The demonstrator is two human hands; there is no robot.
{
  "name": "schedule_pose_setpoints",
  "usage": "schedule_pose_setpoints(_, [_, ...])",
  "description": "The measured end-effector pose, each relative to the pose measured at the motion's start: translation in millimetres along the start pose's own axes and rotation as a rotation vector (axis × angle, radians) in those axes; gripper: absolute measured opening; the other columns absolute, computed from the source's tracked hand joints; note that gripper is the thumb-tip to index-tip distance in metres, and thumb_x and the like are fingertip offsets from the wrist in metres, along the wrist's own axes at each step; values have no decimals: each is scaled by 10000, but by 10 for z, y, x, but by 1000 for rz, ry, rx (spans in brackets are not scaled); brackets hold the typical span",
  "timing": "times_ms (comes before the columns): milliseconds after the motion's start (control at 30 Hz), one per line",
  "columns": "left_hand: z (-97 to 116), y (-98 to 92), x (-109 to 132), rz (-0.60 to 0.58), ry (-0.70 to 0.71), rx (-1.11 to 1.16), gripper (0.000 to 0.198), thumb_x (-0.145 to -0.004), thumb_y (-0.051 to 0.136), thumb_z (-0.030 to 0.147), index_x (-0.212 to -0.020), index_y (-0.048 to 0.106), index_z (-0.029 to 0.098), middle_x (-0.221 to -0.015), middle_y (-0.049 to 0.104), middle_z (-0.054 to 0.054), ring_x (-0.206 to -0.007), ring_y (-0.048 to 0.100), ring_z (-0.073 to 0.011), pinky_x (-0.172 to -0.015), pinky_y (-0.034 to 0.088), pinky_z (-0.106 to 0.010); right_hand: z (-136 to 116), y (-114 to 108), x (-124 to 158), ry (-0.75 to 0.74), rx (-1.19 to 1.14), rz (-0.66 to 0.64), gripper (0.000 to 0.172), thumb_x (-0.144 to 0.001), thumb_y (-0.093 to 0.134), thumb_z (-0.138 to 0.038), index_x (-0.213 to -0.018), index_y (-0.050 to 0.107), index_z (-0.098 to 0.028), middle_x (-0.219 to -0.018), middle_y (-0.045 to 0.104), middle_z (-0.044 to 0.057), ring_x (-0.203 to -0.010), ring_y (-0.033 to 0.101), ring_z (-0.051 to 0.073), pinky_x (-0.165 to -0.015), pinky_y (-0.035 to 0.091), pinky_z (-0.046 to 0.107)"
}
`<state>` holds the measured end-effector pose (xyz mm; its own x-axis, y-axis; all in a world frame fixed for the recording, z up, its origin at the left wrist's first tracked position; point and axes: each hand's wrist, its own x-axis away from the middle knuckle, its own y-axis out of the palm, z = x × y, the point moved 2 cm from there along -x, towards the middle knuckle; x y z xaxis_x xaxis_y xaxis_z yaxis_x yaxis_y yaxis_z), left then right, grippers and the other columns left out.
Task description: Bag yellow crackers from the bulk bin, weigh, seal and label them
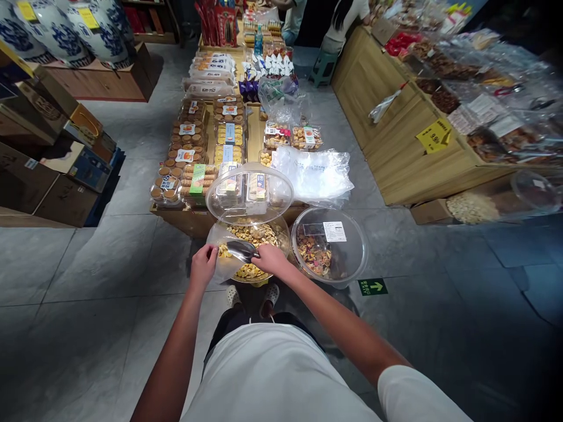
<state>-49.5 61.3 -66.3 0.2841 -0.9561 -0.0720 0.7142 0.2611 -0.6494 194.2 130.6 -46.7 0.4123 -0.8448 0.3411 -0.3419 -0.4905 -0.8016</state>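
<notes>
Our right hand (271,261) has its fingers closed around a shiny steel scoop (241,251), whose tip points into a clear plastic bag (214,255) that our left hand (203,265) pinches with its fingers. Just behind sits a round clear plastic bin (285,237) of golden snacks, its domed clear lid (249,193) raised, at the front edge of the wooden bench (185,225), beside another round clear bin (329,209) of mixed snacks

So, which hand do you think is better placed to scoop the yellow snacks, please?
The right hand, I think: it holds the metal scoop above the snacks, while the left hand holds the clear plastic bag.
</notes>
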Motion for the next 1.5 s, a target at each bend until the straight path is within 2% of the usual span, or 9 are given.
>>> schedule_pose_setpoints(233, [13, -151, 21, 45, 0, -34, 280, -983, 506, 417, -878, 677, 221, -815, 704, -32, -747, 624, -188, -701, 426, -269, 750, -181, 426, 253, -561, -223, 416, -872, 648, -426, -536, 566, -196, -460, 582, 61, -401, 498, 165, -438, 382, 272])
schedule_pose_setpoints(400, [-24, -266, 65, 63, -50, -16, 283, -975, 531, 434, -894, 690, 214, -819, 711, -28, -726, 620, -181, -667, 426, -259, 995, -34, 382, 376, -678, -132, 439, -897, 634, -466, -561, 519, -207, -421, 519, 12, -348, 421, 124, -362, 322, 242])
schedule_pose_setpoints(500, [-33, -343, 93, 95, -80, -5, 279, -967, 552, 444, -903, 695, 213, -810, 709, -20, -716, 617, -176, -655, 430, -253, 895, 199, 189, 427, -854, -80, 437, -896, 677, -522, -631, 511, -216, -457, 525, -12, -339, 361, 94, -333, 299, 229])
schedule_pose_setpoints(600, [-14, -405, 116, 106, -87, -8, 278, -958, 563, 447, -900, 697, 211, -799, 706, -17, -702, 610, -173, -647, 436, -253, 638, 501, -44, 395, -1180, -36, 397, -874, 732, -564, -823, 580, -201, -662, 658, 10, -381, 367, 75, -353, 422, 233])
schedule_pose_setpoints(700, [-1, -436, 140, 111, -103, 12, 278, -950, 562, 444, -900, 699, 207, -787, 706, -16, -692, 607, -171, -631, 439, -250, 350, 815, -261, 380, -1338, 19, 415, -795, 845, -488, -944, 595, -192, -705, 635, -24, -409, 419, 76, -421, 552, 263])
schedule_pose_setpoints(967, [-97, -480, 249, 84, -129, 64, 291, -941, 562, 468, -904, 702, 216, -720, 672, -3, -649, 586, -164, -600, 438, -243, 48, 1329, -623, 637, -1639, 281, 255, -820, 769, -270, -877, 529, -205, -740, 664, -17, -364, 398, 48, -454, 597, 263])
schedule_pose_setpoints(1100, [-154, -530, 304, 86, -116, 58, 296, -949, 555, 467, -911, 702, 213, -726, 672, -1, -660, 584, -162, -608, 433, -240, 5, 1304, -670, 600, -1711, 303, 309, -696, 704, -92, -828, 460, -228, -636, 654, -24, -474, 613, 131, -494, 590, 250])
schedule_pose_setpoints(1233, [-207, -598, 327, 147, -122, 37, 288, -949, 557, 451, -898, 704, 208, -758, 687, -8, -699, 605, -168, -637, 436, -245, -81, 1139, -554, 519, -1707, 328, 347, -626, 669, -76, -813, 426, -239, -568, 604, -65, -459, 599, 128, -467, 536, 223])
schedule_pose_setpoints(1500, [-189, -746, 389, 239, -132, -41, 260, -933, 582, 424, -892, 713, 202, -791, 714, -19, -701, 631, -171, -682, 441, -261, -436, 632, 200, 166, -1769, 218, 347, -655, 712, -161, -850, 435, -240, -677, 652, -54, -536, 646, 131, -560, 541, 233])
